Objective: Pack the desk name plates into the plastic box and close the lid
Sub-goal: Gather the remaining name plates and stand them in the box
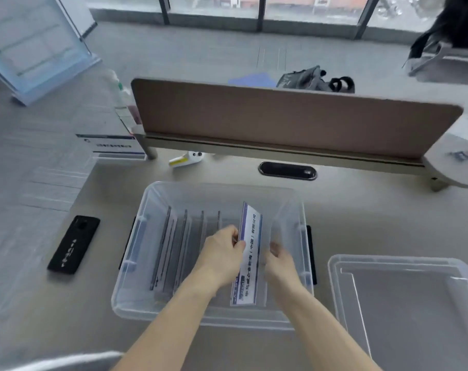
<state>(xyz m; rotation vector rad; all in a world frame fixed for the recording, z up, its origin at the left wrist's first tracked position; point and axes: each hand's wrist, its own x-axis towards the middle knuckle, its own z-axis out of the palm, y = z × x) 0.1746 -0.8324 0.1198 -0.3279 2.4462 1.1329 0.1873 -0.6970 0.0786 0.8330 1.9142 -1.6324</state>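
Note:
A clear plastic box [158, 199] sits on the desk in front of me, with several name plates [171, 242] standing on edge in its left half. Inside the box, towards its right side, I hold a white name plate with a blue border [250, 236] upright. My left hand [222, 253] grips its left face with the thumb on top. My right hand [279, 261] is against its right side, fingers curled around the clear back. The box's clear lid [404, 298] lies flat on the desk to the right.
A black phone-like device [73, 243] lies left of the box. Another name plate [112, 145] stands at the desk's far left corner beside a brown divider panel [281, 119]. A white and yellow tool [186, 158] and a cable grommet [287, 170] lie behind the box.

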